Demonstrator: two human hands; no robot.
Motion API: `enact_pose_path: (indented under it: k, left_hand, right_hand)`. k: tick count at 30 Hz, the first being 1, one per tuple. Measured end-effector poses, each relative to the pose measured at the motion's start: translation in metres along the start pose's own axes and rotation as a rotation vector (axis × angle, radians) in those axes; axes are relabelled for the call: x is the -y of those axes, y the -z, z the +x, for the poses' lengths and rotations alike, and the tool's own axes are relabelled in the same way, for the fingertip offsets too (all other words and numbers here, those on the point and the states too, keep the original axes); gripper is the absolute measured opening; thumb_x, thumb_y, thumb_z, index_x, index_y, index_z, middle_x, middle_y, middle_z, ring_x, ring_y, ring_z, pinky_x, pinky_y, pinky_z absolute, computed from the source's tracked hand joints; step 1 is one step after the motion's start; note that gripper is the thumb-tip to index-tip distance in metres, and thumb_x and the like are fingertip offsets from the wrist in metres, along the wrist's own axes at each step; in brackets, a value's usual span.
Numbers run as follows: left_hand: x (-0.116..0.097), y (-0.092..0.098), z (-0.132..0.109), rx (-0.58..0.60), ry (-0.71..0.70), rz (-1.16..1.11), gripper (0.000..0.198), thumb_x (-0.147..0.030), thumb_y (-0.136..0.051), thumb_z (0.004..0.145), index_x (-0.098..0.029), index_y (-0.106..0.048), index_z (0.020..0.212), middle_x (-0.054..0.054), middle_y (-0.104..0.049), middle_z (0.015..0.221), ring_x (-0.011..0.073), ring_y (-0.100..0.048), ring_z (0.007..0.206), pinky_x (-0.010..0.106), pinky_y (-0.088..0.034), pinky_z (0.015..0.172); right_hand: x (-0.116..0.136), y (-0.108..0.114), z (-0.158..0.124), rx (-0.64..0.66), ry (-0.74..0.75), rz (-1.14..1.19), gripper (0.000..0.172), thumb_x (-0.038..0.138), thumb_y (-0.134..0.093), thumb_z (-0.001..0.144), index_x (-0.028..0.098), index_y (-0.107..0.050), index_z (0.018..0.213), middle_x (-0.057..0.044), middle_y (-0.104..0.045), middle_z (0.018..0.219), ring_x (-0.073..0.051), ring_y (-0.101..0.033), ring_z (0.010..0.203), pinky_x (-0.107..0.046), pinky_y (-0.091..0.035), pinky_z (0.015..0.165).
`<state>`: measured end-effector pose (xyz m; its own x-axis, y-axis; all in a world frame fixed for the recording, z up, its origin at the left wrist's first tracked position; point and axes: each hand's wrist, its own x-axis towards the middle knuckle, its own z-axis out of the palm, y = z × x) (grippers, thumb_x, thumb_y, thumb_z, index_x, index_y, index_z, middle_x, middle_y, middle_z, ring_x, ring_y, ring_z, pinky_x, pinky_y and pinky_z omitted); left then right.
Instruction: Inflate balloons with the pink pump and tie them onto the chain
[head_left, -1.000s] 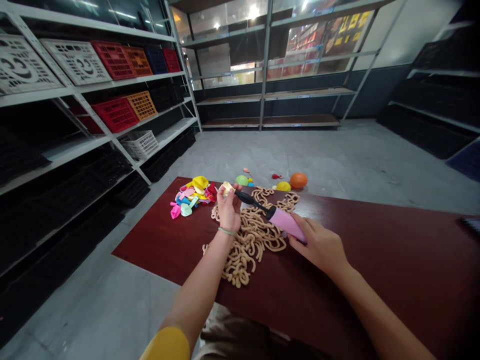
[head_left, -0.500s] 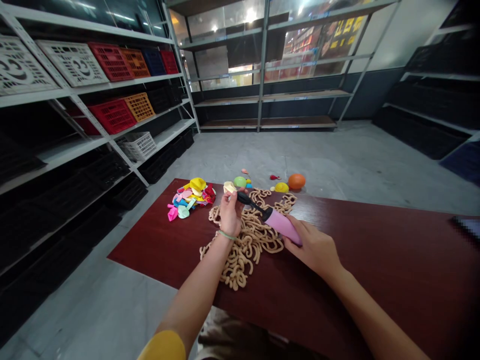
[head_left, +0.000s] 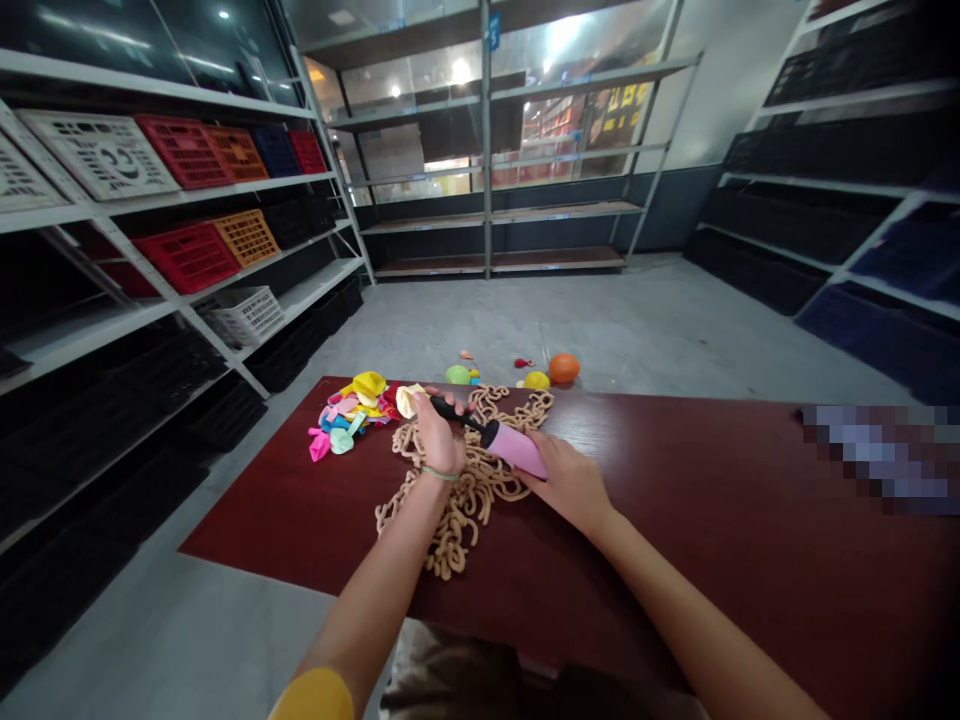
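My right hand [head_left: 571, 484] is wrapped round the pink barrel of a hand balloon pump [head_left: 516, 449], whose black nozzle end points left. At that end my left hand [head_left: 442, 445] pinches a limp cream balloon [head_left: 406, 401] against the nozzle; its fingers partly hide where the two meet. Below the hands, beige rope-like coils [head_left: 480, 495] lie heaped on the dark red table [head_left: 675, 480]. Left of my left hand is a pile of flat balloons [head_left: 367, 384] in yellow, pink, blue, red and mint.
Beyond the table's far edge, an orange balloon [head_left: 564, 368], a yellow balloon [head_left: 536, 380] and a green balloon [head_left: 458, 374] rest on the floor. Crates [head_left: 187, 255] fill the left shelving, and a metal rack [head_left: 487, 225] stands at the back. A blurred item [head_left: 877, 455] lies at the table's right.
The view has swung to the right, so everything appears shifted left. Both hands keep hold of the pump and the cream balloon, which still looks limp.
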<state>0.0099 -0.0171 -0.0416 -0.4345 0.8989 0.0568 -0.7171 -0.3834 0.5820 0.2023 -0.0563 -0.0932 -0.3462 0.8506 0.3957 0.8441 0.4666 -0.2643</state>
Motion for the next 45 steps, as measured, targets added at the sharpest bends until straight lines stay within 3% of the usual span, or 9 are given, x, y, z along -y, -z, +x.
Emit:
enact_pose_path:
  k: [10, 18, 22, 27, 31, 34, 39, 43, 45]
  left_hand:
    - [0.026, -0.074, -0.009, 0.087, -0.111, 0.228, 0.035, -0.054, -0.053, 0.089, -0.022, -0.045, 0.078, -0.006, -0.046, 0.059, 0.0063, -0.040, 0.040, 0.020, -0.037, 0.042]
    - [-0.033, -0.102, 0.057, 0.031, -0.163, 0.267, 0.031, -0.046, -0.050, 0.092, -0.021, -0.041, 0.076, -0.007, -0.041, 0.056, 0.0048, -0.034, 0.037, 0.019, -0.025, 0.037]
    - [-0.041, -0.112, 0.066, 0.089, -0.145, 0.272, 0.030, -0.043, -0.054, 0.091, -0.020, -0.042, 0.075, -0.007, -0.041, 0.057, 0.0047, -0.036, 0.039, 0.019, -0.028, 0.038]
    - [-0.014, -0.117, 0.048, 0.228, -0.050, 0.307, 0.027, -0.037, -0.063, 0.085, -0.020, -0.045, 0.075, -0.005, -0.047, 0.059, 0.0063, -0.046, 0.046, 0.019, -0.039, 0.045]
    - [0.024, -0.103, 0.015, 0.316, 0.144, 0.369, 0.027, -0.038, -0.064, 0.083, -0.019, -0.047, 0.075, -0.003, -0.051, 0.060, 0.0082, -0.049, 0.048, 0.021, -0.041, 0.047]
    - [0.036, -0.089, -0.001, 0.286, 0.174, 0.342, 0.028, -0.036, -0.064, 0.082, -0.019, -0.044, 0.072, -0.005, -0.045, 0.056, 0.0068, -0.043, 0.044, 0.020, -0.037, 0.043]
    - [-0.010, -0.083, 0.024, 0.103, 0.139, 0.328, 0.029, -0.032, -0.060, 0.083, -0.020, -0.038, 0.068, -0.008, -0.034, 0.051, 0.0054, -0.033, 0.038, 0.018, -0.027, 0.038]
    - [-0.069, -0.096, 0.060, 0.094, 0.038, 0.325, 0.029, -0.031, -0.060, 0.083, -0.020, -0.037, 0.068, -0.009, -0.030, 0.052, 0.0046, -0.031, 0.038, 0.018, -0.025, 0.038]
    - [-0.081, -0.102, 0.068, 0.109, -0.014, 0.310, 0.031, -0.034, -0.060, 0.084, -0.020, -0.038, 0.069, -0.009, -0.031, 0.053, 0.0038, -0.031, 0.038, 0.017, -0.024, 0.038]
  right_hand:
    - [-0.003, -0.007, -0.003, -0.162, -0.195, 0.230, 0.049, 0.040, -0.061, 0.084, 0.023, -0.048, 0.128, -0.007, -0.067, 0.115, -0.025, -0.066, 0.099, -0.033, -0.049, 0.076]
    - [-0.003, -0.012, 0.001, -0.169, -0.183, 0.284, 0.050, 0.037, -0.062, 0.081, 0.025, -0.051, 0.127, -0.005, -0.068, 0.115, -0.025, -0.067, 0.098, -0.033, -0.051, 0.073]
    - [-0.004, -0.011, 0.002, -0.179, -0.213, 0.334, 0.047, 0.038, -0.061, 0.081, 0.025, -0.052, 0.125, -0.005, -0.068, 0.112, -0.024, -0.067, 0.094, -0.034, -0.052, 0.071]
    - [-0.007, -0.008, 0.002, -0.198, -0.275, 0.368, 0.048, 0.039, -0.064, 0.079, 0.026, -0.052, 0.123, -0.005, -0.070, 0.107, -0.025, -0.068, 0.089, -0.035, -0.052, 0.070]
    - [-0.008, -0.006, 0.001, -0.188, -0.339, 0.358, 0.046, 0.040, -0.064, 0.080, 0.024, -0.051, 0.121, -0.005, -0.070, 0.106, -0.027, -0.069, 0.088, -0.034, -0.050, 0.068]
    - [-0.007, -0.004, 0.000, -0.168, -0.319, 0.334, 0.047, 0.041, -0.064, 0.081, 0.024, -0.051, 0.123, -0.006, -0.070, 0.108, -0.027, -0.069, 0.091, -0.034, -0.050, 0.069]
    - [-0.002, -0.006, -0.002, -0.157, -0.184, 0.311, 0.051, 0.036, -0.062, 0.081, 0.026, -0.049, 0.129, -0.004, -0.068, 0.115, -0.025, -0.067, 0.097, -0.034, -0.052, 0.075]
    - [0.000, -0.010, -0.001, -0.161, -0.120, 0.348, 0.052, 0.038, -0.061, 0.081, 0.026, -0.049, 0.130, -0.006, -0.068, 0.116, -0.025, -0.067, 0.097, -0.036, -0.053, 0.077]
    - [-0.001, -0.011, 0.000, -0.164, -0.115, 0.369, 0.051, 0.038, -0.061, 0.081, 0.026, -0.049, 0.129, -0.006, -0.067, 0.115, -0.025, -0.067, 0.098, -0.036, -0.053, 0.078]
